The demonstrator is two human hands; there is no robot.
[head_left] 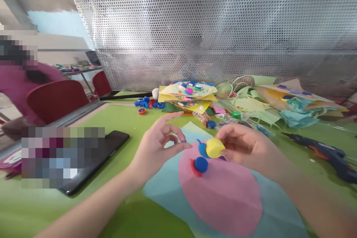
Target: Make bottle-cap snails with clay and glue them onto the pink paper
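My right hand [245, 143] grips a smooth yellow rounded piece [215, 148] between thumb and fingers. A blue piece with a thin curled tip [203, 149] adjoins its left side; whether the two are joined I cannot tell. Thumb and forefinger of my left hand [161, 139] are pinched on a tiny blue bit [184, 141], mostly hidden. Below both hands lies a pink oval sheet [223, 197] on a light blue sheet [164, 182]. On the oval's upper left rests a round blue piece [201, 164] with a red piece [196, 169] beside it.
A black phone [97, 161] lies on the green table at left. A glue gun [323, 152] is at right. Behind are decorated paper stacks [189, 91], face masks [301, 109] and several blue caps [143, 101]. A perforated metal panel [223, 33] stands at the back; a person [36, 85] sits left.
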